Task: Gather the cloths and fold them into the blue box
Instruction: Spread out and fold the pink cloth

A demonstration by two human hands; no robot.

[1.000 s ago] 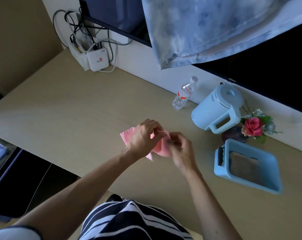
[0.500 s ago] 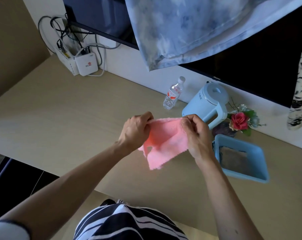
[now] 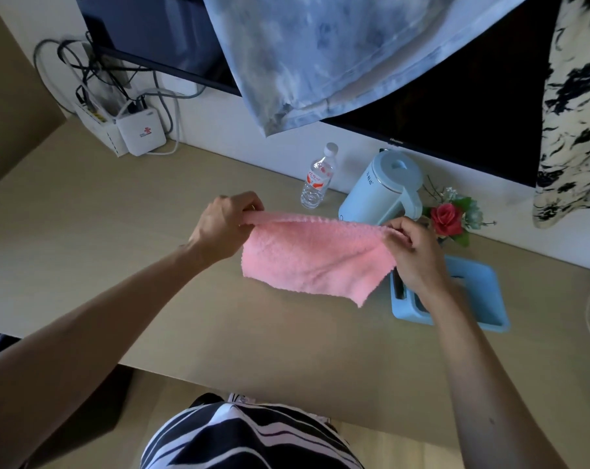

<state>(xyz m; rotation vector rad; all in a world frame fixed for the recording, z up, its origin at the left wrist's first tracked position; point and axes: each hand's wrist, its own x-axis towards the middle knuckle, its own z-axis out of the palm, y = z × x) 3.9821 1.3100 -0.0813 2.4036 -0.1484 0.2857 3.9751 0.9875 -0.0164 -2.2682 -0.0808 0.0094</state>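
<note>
Left hand (image 3: pixel 224 225) and right hand (image 3: pixel 412 255) each pinch a top corner of the pink cloth (image 3: pixel 313 255), held up over the middle of the desk (image 3: pixel 117 248). The right wrist hides much of the blue box (image 3: pixel 491 292) near the right edge. The hands are wider apart than a moment ago and the cloth is stretched out: fluffy, zigzag hem, one corner drooping.

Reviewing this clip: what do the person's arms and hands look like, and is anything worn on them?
The left hand and right hand are bare, with no gloves. No watch or sleeve shows on either forearm. Lower in view, a black-and-white striped garment covers the torso.
</note>
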